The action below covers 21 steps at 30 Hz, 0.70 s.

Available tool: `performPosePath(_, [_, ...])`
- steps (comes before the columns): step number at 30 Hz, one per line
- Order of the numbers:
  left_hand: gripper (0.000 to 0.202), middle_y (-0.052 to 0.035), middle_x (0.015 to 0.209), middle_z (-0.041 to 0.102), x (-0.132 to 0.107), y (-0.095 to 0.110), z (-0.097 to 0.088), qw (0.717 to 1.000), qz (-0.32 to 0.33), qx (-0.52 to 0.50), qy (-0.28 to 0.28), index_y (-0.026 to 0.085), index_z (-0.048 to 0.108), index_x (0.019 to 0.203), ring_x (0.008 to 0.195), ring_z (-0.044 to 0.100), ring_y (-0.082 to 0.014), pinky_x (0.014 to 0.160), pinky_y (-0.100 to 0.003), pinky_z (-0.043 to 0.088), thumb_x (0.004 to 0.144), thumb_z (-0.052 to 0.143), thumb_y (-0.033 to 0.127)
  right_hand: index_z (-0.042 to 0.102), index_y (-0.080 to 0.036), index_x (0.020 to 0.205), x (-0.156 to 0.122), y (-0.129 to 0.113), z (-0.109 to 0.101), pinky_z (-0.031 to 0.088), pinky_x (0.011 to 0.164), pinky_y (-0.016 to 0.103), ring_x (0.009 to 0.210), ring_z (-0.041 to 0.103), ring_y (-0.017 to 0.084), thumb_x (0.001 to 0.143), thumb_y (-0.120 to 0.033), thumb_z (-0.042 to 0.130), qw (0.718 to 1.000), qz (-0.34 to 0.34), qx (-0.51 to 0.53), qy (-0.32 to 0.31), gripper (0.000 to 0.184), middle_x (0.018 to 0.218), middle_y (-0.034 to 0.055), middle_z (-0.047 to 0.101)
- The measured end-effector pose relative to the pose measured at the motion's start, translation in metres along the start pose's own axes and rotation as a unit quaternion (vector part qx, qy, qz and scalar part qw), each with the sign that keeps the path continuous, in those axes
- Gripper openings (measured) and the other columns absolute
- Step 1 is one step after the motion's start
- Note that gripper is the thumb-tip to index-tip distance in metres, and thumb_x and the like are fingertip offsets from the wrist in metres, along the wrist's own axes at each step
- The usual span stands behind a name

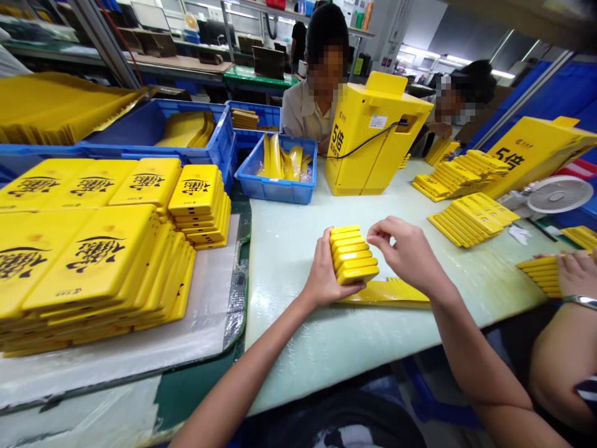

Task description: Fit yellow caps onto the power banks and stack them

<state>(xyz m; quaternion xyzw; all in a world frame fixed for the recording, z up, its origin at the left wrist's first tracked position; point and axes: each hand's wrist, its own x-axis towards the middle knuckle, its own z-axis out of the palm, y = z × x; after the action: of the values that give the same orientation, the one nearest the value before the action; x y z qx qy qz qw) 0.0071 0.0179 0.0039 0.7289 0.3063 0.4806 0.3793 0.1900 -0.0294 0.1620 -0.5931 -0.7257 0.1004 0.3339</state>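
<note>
Yellow panels (353, 254) stand in a short stack on the table (298, 348), left hand (326, 274) braced closed against one side, right hand (405, 249) pinching narrowly at the other, squaring the edges.

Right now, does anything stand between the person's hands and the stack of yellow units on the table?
Nothing visible does. The left hand is directly against the stack of yellow units, and the fingertips of the right hand reach its upper right side.
</note>
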Motion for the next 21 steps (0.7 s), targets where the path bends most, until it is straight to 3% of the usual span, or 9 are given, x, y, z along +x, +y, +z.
performPosePath(2, [0.154,-0.0197,0.17,0.04,0.0,0.0,0.0,1.0,0.0,0.0,-0.003,0.031,0.009,0.179,0.161,0.043,-0.0487,0.138,-0.073,0.035,0.063,0.107,0.052,0.08,-0.021,0.087,0.004,-0.003,0.002,0.052,0.07,0.033,0.082,0.071,0.023,0.096,-0.024,0.072,0.998,0.004,0.067,0.013,0.013,0.094,0.0083,0.081])
performPosePath(6, [0.151,-0.0214,0.168,0.041,0.0,0.004,-0.001,1.0,-0.018,0.005,-0.013,0.026,0.009,0.179,0.16,0.045,-0.0489,0.137,-0.07,0.039,0.065,0.106,0.05,0.085,-0.021,0.082,0.003,-0.022,0.02,0.054,0.071,0.032,0.072,0.071,0.019,0.089,-0.024,0.079,0.983,0.0,0.169,-0.065,0.01,0.08,0.0038,0.083])
performPosePath(10, [0.151,-0.0223,0.167,0.041,0.001,0.005,-0.001,1.0,-0.022,0.006,-0.016,0.023,0.01,0.178,0.16,0.045,-0.0496,0.137,-0.07,0.039,0.065,0.105,0.054,0.084,-0.02,0.074,0.003,-0.023,0.031,0.052,0.064,0.031,0.062,0.068,0.018,0.081,-0.024,0.078,0.986,0.031,0.16,-0.03,0.01,0.07,0.0039,0.08])
performPosePath(16, [0.151,-0.021,0.168,0.043,0.002,0.003,0.0,1.0,0.0,0.006,-0.004,0.028,0.012,0.177,0.159,0.046,-0.0496,0.137,-0.073,0.036,0.063,0.106,0.055,0.085,-0.019,0.072,0.008,0.001,0.01,0.054,0.062,0.033,0.063,0.069,0.021,0.076,-0.033,0.082,0.985,0.082,0.139,0.055,0.015,0.072,0.0079,0.081])
performPosePath(21, [0.15,-0.0224,0.168,0.042,0.001,0.002,0.0,1.0,-0.009,0.0,-0.002,0.025,0.012,0.178,0.158,0.046,-0.0497,0.136,-0.072,0.038,0.064,0.105,0.055,0.089,-0.02,0.084,0.001,-0.008,0.016,0.053,0.066,0.035,0.067,0.067,0.021,0.081,-0.035,0.085,0.985,0.08,0.153,-0.008,0.016,0.077,0.0064,0.082])
